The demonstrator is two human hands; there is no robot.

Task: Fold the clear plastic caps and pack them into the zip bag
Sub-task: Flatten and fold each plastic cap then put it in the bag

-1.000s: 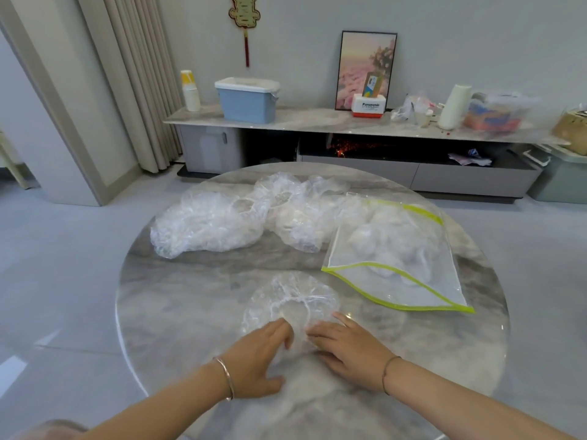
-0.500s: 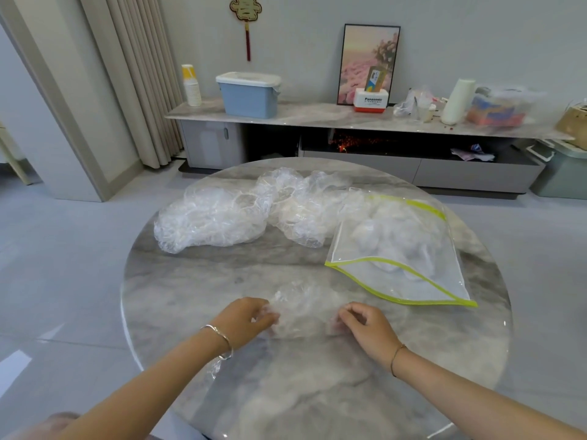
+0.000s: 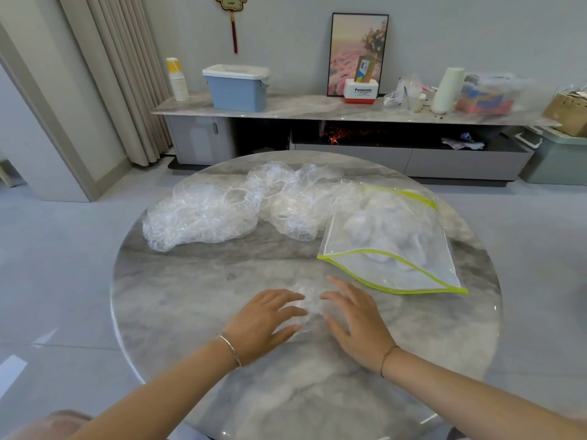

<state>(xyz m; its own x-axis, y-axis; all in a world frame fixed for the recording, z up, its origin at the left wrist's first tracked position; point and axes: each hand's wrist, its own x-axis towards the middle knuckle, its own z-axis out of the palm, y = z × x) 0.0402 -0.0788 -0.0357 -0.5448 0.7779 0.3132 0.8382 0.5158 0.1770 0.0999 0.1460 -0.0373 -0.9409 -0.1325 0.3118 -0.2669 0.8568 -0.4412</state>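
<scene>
Left hand (image 3: 265, 322) and right hand (image 3: 355, 322) lay flat, fingers straight, pressing a folded cap (image 3: 308, 300) on the counter (image 3: 190, 290) (zip bag (image 3: 397, 249) just beyond, mouth open).

A small, flattened clear cap (image 3: 307, 301) lies between the left grip (image 3: 265, 323) and the right grip (image 3: 357, 322), under their straight fingertips (its outline is blurred). Beyond the left grip, well apart, loose crumpled caps (image 3: 203, 217) lie heaped. Beyond the right grip lies the zip bag (image 3: 422, 271), green-edged, its mouth gaping and whitish folded caps (image 3: 378, 230) inside.
</scene>
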